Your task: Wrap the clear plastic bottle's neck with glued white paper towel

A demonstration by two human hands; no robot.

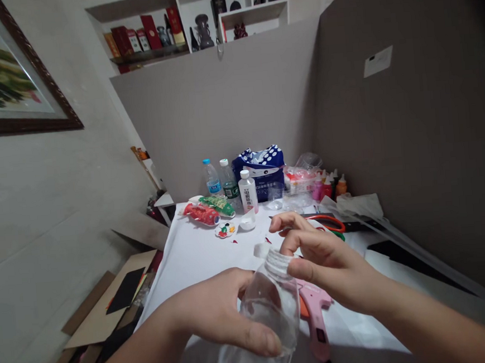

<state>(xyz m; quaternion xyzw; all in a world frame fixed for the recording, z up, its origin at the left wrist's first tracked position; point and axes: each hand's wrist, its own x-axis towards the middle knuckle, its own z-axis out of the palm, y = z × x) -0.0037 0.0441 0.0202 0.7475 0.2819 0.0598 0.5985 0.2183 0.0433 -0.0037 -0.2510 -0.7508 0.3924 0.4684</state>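
My left hand (225,311) is wrapped round a clear plastic bottle (273,307), which tilts slightly to the right in front of me. A white ribbed strip (276,261) goes round the bottle's neck, and a small white piece sticks out at its upper left. The thumb and index finger of my right hand (319,254) pinch the strip at the right side of the neck; the other fingers are bent above it. Partly behind the bottle and right hand lies a pink glue gun (316,315) on the white-covered table (182,264).
Orange-handled scissors (333,219) lie beyond my right hand. Further back are a paint palette (225,230), a white labelled bottle (248,192), red and green decorated bottles (203,212), a blue bag (262,174) and several paint bottles (327,187). Grey panels (228,104) stand behind.
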